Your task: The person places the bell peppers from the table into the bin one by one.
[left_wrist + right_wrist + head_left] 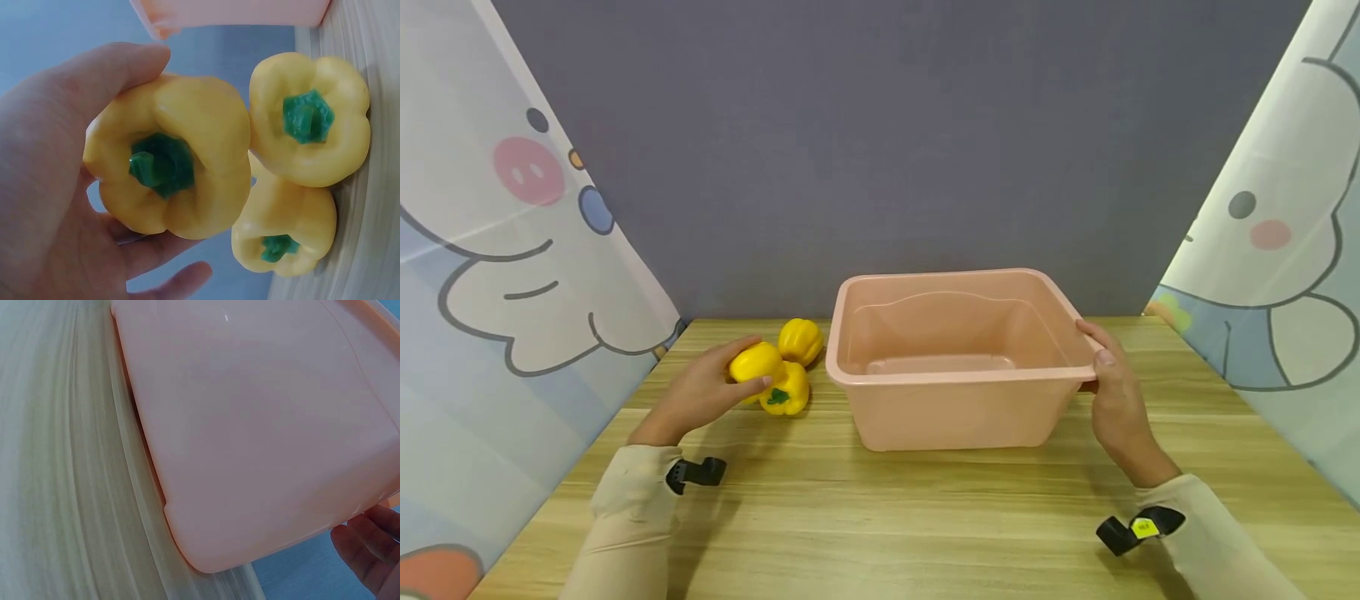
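Note:
My left hand (711,379) grips a yellow bell pepper (172,156), thumb on one side and fingers on the other, its green stem facing the left wrist camera. Two more yellow bell peppers lie close against it: one (801,342) farther back by the bin, the other (786,390) in front with its green stem showing. On the right, my right hand (1116,396) holds the rim of an empty pink plastic bin (951,412) near its front right corner. In the right wrist view, only the fingers (369,544) of that hand show at the bin's edge.
The bin stands upright on a wood-grain table (910,517), right of the peppers. A dark grey panel (910,150) rises behind the table's back edge. Cartoon-printed sheets (535,292) slope along both sides.

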The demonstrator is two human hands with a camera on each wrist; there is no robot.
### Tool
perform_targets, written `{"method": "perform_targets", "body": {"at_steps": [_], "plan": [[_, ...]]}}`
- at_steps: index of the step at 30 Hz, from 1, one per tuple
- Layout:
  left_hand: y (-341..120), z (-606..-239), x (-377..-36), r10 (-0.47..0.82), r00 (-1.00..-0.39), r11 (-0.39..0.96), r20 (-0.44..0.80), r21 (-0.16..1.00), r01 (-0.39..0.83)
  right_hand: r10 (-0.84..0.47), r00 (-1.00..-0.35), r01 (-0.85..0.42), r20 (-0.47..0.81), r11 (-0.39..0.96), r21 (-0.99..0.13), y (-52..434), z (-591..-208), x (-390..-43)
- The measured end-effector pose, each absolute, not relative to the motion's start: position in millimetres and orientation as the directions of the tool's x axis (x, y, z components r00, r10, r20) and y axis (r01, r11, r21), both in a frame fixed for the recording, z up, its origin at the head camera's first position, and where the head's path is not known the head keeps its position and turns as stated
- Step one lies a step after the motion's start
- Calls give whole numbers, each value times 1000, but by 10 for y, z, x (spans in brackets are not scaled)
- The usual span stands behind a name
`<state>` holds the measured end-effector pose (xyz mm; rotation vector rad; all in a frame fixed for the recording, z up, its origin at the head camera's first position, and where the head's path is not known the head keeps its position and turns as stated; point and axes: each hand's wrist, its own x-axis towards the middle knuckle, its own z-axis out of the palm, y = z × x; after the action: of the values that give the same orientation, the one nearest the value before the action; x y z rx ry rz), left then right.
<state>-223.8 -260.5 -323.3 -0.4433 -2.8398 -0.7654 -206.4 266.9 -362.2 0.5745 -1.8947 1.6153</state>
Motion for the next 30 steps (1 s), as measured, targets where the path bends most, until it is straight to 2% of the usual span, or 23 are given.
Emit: {"method": "perform_targets", "body": {"at_steps": [30], "plan": [[-2355,-3180,-2206,239,-918,832,316,422,362,54,-728,-652,684,255,-714,2673,-3644,-2083]]}}
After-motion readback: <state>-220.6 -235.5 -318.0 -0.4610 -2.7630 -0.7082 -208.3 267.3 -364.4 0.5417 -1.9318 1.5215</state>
